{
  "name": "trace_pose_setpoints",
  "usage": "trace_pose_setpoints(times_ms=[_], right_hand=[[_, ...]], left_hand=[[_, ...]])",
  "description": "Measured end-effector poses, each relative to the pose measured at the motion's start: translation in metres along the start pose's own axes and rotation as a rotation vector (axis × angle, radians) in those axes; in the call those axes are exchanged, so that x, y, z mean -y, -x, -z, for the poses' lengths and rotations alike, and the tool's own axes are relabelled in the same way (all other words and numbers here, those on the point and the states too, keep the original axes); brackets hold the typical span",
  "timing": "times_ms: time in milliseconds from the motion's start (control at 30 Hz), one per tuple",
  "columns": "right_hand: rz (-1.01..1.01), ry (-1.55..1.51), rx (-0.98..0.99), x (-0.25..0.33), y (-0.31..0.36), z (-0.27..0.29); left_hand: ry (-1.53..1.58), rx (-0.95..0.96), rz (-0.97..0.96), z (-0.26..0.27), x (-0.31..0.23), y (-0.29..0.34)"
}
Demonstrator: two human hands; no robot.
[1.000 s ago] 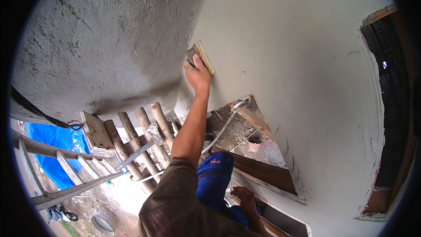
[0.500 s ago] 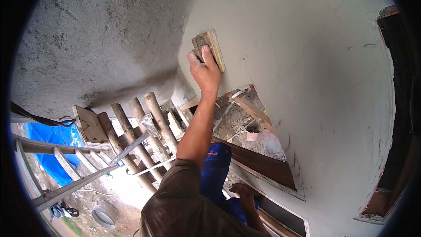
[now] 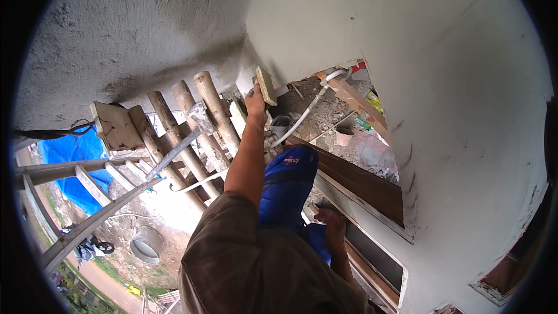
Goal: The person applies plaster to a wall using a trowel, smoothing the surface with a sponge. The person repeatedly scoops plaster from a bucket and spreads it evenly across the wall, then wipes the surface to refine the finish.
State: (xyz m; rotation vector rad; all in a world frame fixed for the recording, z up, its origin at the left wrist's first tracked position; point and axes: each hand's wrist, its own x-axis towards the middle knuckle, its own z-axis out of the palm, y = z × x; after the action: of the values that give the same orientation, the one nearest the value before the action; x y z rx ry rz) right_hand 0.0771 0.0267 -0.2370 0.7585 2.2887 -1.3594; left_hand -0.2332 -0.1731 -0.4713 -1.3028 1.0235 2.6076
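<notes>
Your left hand (image 3: pixel 254 103) is pinching a block-like, yellowish float (image 3: pixel 266 86), fingers curled around its back and its long face turned to the right. The float sits just beyond your knuckles, near the low corner where two walls meet; you cannot be shown from this angle whether its face touches the plaster.

Right of your grip and above it spreads the pale wall (image 3: pixel 442 70), mostly smooth, with a few dark scuffs farther right and a broad dull shadow. Left of your grip and above it rises the grey wall (image 3: pixel 145 29), coarse and ridged, darker along its lower edge.

Just left of your grip stand rough wooden poles (image 3: pixel 212 104), with a grey-smeared, long-handled tool (image 3: pixel 174 154) lying across them and a squarish board (image 3: pixel 116 125) beyond. Farther left and lower are a ladder (image 3: pixel 104 212), a blue tarp (image 3: pixel 72 157) and a round metal tub (image 3: pixel 146 244) on bright ground.

Right of your grip, an opening shows rubble (image 3: pixel 331 110), a bent white pipe (image 3: pixel 305 115), a plank (image 3: pixel 360 107) and a small pinkish bucket (image 3: pixel 344 135).

Well below your grip and to its right, your right hand (image 3: pixel 330 221) is dark and partly turned away beside your blue trousers (image 3: pixel 285 189); whether its fingers hold anything cannot be told.
</notes>
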Motion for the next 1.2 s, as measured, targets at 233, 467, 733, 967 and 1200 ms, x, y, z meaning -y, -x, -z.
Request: trace_pose_setpoints(times_ms=[233,467,733,967,1200], right_hand=[[-0.025,-0.012,-0.039,0.014,-0.001,0.002],[-0.074,-0.031,-0.039,0.007,0.004,0.002],[-0.086,-0.065,-0.041,0.010,0.010,-0.001],[0.044,-0.067,-0.084,-0.001,0.024,-0.001],[-0.032,-0.258,-0.184,-0.022,0.080,-0.004]], left_hand=[[-0.039,-0.045,0.002,0.014,0.016,-0.017],[-0.280,-0.207,0.062,0.033,0.038,-0.038],[-0.469,-0.209,-0.029,0.059,0.061,-0.063],[-0.081,-0.002,-0.233,0.007,-0.024,0.039],[-0.315,0.373,-0.332,0.022,-0.075,0.171]])
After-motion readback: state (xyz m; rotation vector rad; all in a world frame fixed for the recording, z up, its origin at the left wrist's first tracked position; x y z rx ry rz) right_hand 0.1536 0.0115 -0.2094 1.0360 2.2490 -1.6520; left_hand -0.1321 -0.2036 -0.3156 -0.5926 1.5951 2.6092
